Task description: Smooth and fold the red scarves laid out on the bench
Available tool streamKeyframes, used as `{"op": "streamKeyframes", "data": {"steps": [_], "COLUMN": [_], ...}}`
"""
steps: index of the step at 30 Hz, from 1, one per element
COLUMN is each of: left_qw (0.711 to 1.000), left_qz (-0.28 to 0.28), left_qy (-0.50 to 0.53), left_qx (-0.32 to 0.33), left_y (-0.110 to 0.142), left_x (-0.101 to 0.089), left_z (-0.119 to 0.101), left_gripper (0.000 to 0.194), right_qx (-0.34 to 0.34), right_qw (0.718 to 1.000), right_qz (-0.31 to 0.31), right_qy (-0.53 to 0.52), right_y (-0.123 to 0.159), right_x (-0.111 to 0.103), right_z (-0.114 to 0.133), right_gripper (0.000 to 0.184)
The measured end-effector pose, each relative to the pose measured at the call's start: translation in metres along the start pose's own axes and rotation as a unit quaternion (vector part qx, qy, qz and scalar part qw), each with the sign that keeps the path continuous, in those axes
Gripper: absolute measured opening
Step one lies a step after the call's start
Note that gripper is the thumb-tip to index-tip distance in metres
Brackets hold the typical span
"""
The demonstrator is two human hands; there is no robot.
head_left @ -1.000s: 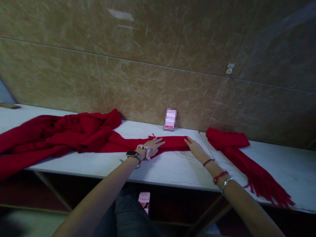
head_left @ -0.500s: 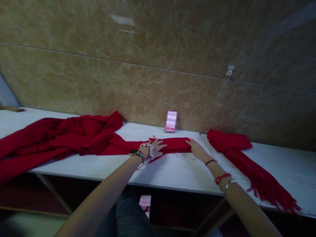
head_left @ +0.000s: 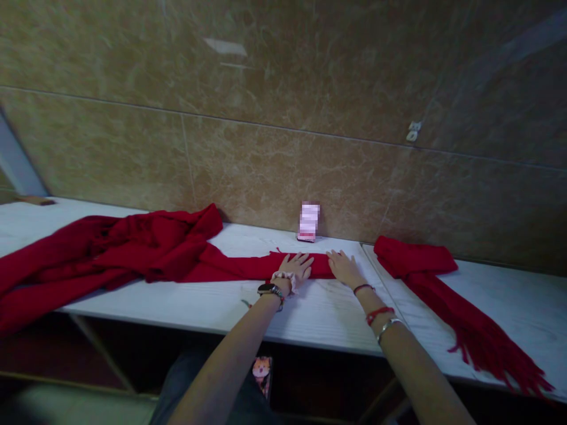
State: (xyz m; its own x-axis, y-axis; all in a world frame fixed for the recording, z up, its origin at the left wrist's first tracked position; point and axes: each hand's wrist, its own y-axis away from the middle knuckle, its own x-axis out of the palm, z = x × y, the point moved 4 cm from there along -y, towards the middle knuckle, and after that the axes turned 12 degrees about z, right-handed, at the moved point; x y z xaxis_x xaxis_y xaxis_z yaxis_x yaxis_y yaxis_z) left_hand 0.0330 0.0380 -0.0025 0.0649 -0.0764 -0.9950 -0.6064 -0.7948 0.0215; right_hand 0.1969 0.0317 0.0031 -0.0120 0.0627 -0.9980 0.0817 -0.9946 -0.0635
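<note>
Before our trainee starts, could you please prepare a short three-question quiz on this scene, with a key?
1. True or false: the left hand and the right hand both touch the red cloth strip.
2. Which hand is nearer the bunched red cloth? A) the left; B) the right.
3. Fill in: the separate red scarf, beyond the right hand, has a ____ at its near end.

Key: 1. True. 2. A. 3. fringe.

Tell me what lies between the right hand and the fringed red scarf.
In the head view, a strip of white tabletop with a seam lies between the right hand and the fringed red scarf.
</note>
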Motion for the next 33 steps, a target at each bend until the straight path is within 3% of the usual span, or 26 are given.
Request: {"op": "streamKeyframes", "data": {"steps": [4, 7, 11, 16, 21, 26, 29, 33], "left_qw": [1.0, 0.999, 0.999, 0.999, 0.997, 0.993, 0.988, 0.981], "left_qz": [-0.021, -0.021, -0.028, -0.035, -0.041, -0.052, -0.071, -0.075], "left_qy": [0.001, -0.006, -0.009, -0.013, 0.002, 0.014, 0.021, 0.037], "left_qx": [-0.023, -0.028, -0.02, -0.028, -0.059, -0.102, -0.137, -0.172], "left_y": [0.004, 0.005, 0.004, 0.005, 0.009, 0.014, 0.016, 0.017], "left_x": [-0.005, -0.006, -0.005, -0.004, -0.007, -0.009, -0.009, -0.008], "left_z": [0.0, 0.0, 0.001, 0.001, 0.0, 0.004, 0.008, 0.013], "left_gripper": [0.043, 0.042, 0.041, 0.042, 0.043, 0.043, 0.044, 0.045], "right_qx": [0.065, 0.073, 0.016, -0.081, -0.019, 0.022, -0.051, -0.181], "right_qw": [0.998, 0.997, 0.998, 0.996, 0.999, 0.999, 0.997, 0.982], "right_qz": [-0.013, -0.036, -0.06, 0.004, 0.034, -0.02, -0.05, -0.006], "right_qy": [-0.009, -0.013, -0.02, -0.027, -0.037, -0.037, -0.038, -0.045], "right_y": [0.004, 0.0, -0.011, -0.011, -0.003, 0.002, 0.001, -0.001], "right_x": [0.004, -0.003, -0.012, 0.0, 0.008, -0.008, -0.016, -0.004], "right_z": [-0.046, -0.062, -0.043, -0.013, -0.035, -0.037, -0.013, 0.016], "right_gripper": [0.042, 0.045, 0.049, 0.043, 0.043, 0.048, 0.049, 0.044]}}
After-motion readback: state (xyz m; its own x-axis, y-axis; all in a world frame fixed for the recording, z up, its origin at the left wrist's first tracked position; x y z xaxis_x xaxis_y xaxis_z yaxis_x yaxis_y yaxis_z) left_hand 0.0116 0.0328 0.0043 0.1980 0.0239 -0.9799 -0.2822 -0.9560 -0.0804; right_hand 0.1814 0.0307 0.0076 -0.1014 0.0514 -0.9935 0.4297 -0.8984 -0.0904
